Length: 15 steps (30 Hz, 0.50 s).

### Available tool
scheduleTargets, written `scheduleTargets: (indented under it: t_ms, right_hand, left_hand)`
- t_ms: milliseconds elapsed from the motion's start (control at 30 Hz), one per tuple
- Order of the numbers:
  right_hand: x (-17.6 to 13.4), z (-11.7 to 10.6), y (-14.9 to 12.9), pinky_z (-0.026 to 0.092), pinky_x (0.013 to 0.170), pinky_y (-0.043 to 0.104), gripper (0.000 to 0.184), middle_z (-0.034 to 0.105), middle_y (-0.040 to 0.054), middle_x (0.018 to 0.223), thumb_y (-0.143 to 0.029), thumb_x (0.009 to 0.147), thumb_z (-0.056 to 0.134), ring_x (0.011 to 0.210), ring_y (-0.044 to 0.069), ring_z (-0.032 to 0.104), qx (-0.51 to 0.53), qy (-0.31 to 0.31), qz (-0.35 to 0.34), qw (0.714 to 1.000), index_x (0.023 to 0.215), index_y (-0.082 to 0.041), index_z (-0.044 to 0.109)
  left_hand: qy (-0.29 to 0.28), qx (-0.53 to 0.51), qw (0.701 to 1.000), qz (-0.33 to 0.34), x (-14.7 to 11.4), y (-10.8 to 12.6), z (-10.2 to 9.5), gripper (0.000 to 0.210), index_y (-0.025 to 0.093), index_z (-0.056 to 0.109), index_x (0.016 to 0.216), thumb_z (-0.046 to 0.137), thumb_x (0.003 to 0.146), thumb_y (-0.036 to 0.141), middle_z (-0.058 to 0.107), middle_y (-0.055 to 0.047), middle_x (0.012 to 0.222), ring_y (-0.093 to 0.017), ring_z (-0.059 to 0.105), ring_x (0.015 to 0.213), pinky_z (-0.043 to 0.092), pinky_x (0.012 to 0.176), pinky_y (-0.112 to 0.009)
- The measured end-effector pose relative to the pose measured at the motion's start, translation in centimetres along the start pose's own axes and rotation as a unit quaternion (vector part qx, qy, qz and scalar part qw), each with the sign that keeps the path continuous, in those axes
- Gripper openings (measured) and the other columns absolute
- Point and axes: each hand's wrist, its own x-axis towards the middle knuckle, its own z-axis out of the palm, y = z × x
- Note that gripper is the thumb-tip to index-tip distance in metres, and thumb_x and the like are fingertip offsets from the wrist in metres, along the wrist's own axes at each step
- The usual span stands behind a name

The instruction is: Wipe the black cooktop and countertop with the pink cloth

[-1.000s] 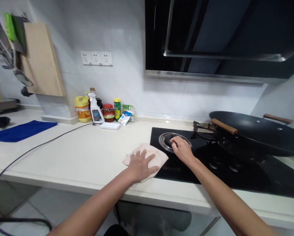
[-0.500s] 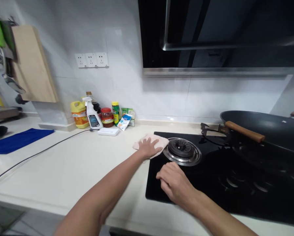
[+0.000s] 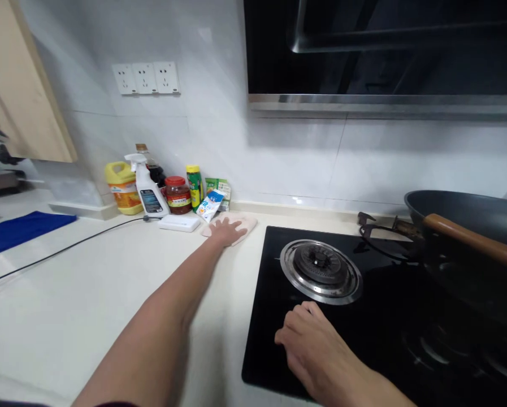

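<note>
Spreading wide over a pale pink cloth (image 3: 248,221), the fingers of the left hand (image 3: 223,232) lie flat in the head view, palm down, with the arm stretched forward. The cloth rests on the white desk (image 3: 87,288), left of the black cooktop (image 3: 264,333) and near the wall, just beside a white box (image 3: 179,224) and in front of a blue-and-white packet (image 3: 211,204).

The right hand (image 3: 308,339) is above the near left part of the cooktop, its fingers narrow and curled inward in a loose fist; whether it touches the glass I cannot tell, and nothing shows in its grip. Beyond it sits a round burner (image 3: 321,265) with a metal ring. Farther right is a dark wok (image 3: 482,217) with a wooden handle (image 3: 473,240).

Along the wall, leftward from a green packet (image 3: 219,185), stand a green bottle (image 3: 194,189) with a yellow cap, a red-lidded jar (image 3: 178,196), a white spray bottle (image 3: 149,189) partly covering a dark bottle (image 3: 155,171), and a yellow jug (image 3: 125,189). A blue cloth (image 3: 24,232) lies at the far left, with a black cord running across the desk nearby.
</note>
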Motion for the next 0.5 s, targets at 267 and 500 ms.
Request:
scheduleTargets:
  t_ms: [267, 500]
  right_hand:
    - [0.6, 0.0, 1.2, 0.041, 0.082, 0.038, 0.022, 0.064, 0.0027, 0.087, -0.009, 0.092, 0.047, 0.085, 0.018, 0.057, 0.047, 0.099, 0.035, 0.993, 0.095, -0.023, 0.064]
    - [0.4, 0.0, 2.5, 0.045, 0.085, 0.039, 0.019, 0.067, 0.0051, 0.094, -0.021, 0.092, 0.048, 0.092, 0.022, 0.06, 0.036, 0.141, 0.118, 0.982, 0.093, -0.024, 0.067]
  left_hand:
    - [0.036, 0.013, 0.997, 0.064, -9.9, 2.0, 1.0, 0.066, 0.042, 0.052, 0.148, 0.036, 0.093, 0.075, 0.038, -0.006, 0.162, -0.043, 0.032, 0.143, 0.021, 0.115, -0.064]
    - [0.061, 0.012, 0.987, 0.15, -22.8, 2.7, 1.1, 0.05, 0.04, 0.058, 0.144, 0.037, 0.101, 0.058, 0.043, -0.006, 0.159, -0.038, 0.036, 0.141, 0.028, 0.114, -0.061]
